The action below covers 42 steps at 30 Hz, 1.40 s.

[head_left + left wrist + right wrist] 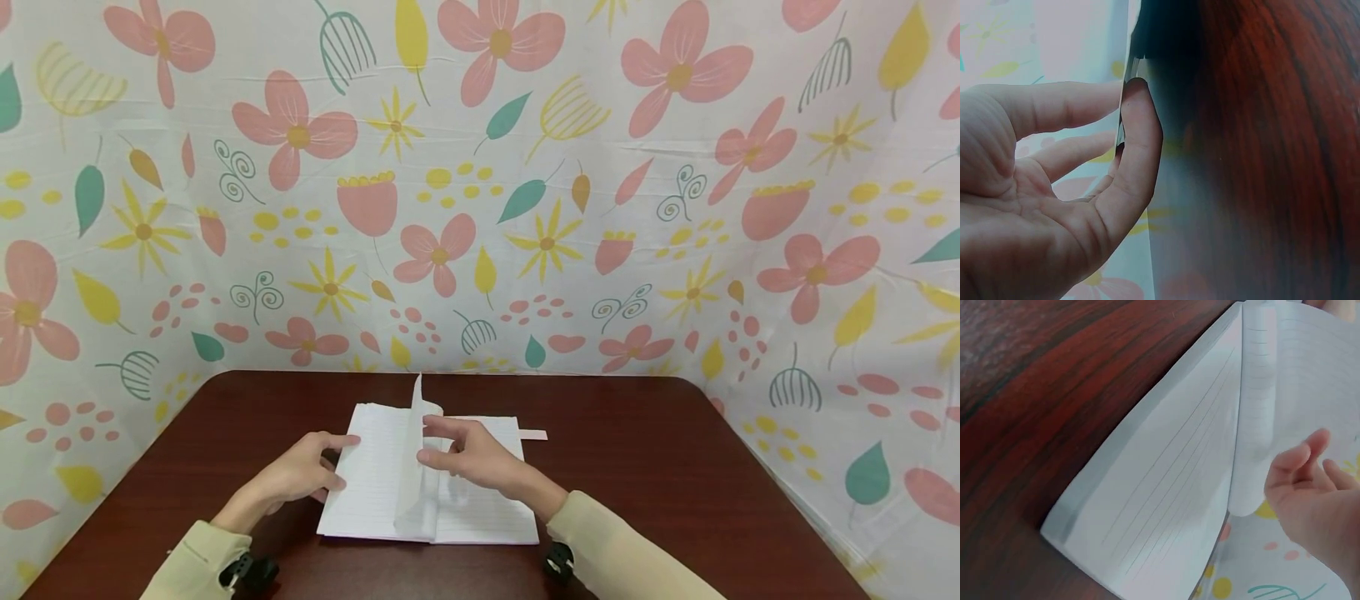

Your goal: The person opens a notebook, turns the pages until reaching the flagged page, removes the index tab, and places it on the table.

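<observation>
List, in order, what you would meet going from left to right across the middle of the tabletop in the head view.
Left hand, raised notebook page, right hand, pale strip.

A dark brown table [637, 467] is seen below the fingers [452, 427], and a white flowery cloth [480, 196] is hung beyond them.

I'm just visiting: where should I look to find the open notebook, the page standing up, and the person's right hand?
open notebook [491, 518]: head view, lower part of its right-side page.
page standing up [412, 492]: head view, its lower part.
right hand [474, 454]: head view, middle of the hand.
</observation>
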Available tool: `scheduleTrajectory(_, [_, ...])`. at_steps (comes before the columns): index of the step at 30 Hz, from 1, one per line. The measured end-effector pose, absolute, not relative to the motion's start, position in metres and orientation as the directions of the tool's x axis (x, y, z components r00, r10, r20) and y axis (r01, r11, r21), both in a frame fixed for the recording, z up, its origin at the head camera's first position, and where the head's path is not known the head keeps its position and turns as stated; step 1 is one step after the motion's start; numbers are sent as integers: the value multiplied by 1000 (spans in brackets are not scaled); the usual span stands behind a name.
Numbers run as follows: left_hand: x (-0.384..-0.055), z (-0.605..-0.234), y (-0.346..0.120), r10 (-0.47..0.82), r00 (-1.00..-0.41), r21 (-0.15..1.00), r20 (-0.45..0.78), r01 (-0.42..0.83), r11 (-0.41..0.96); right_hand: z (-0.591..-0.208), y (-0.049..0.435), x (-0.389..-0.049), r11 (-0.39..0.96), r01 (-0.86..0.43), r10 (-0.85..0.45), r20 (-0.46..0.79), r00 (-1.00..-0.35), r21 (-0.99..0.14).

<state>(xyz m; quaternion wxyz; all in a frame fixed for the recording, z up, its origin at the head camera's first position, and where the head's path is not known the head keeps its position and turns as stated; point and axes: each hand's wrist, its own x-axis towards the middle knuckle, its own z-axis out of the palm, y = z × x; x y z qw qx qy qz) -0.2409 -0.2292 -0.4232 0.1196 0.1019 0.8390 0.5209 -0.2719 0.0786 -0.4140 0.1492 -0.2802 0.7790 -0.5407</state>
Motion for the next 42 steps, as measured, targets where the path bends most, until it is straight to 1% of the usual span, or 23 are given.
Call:
scheduleTrajectory(6, [-242, -423, -229, 292, -951, 899, -105, 35, 436, -416, 72, -273, 312, -238, -644, -20, -765, -920])
scheduleTrajectory(10, [-243, -423, -229, 302, -948, 904, -100, 40, 426, -418, 69, -273, 332, -227, -659, -53, -750, -916])
scheduleTrajectory(22, [-243, -424, -228, 279, -955, 898, -102, 33, 440, -427, 66, -278, 357, -257, -694, -71, -717, -898])
scheduleTrajectory(30, [-243, -425, -227, 285, -952, 901, -109, 26, 433, -427, 63, -276, 381, -256, -688, -87, -721, -888])
scheduleTrajectory(36, [-244, -428, -226, 285, -955, 885, -82, 62, 462, -426, 59, -275, 405, -301, -690, -72, -720, -864])
scheduleTrajectory(42, [-245, -430, -224, 277, -958, 875, -76, 69, 478, -424, 59, -274, 398, -296, -688, -69, -722, -868])
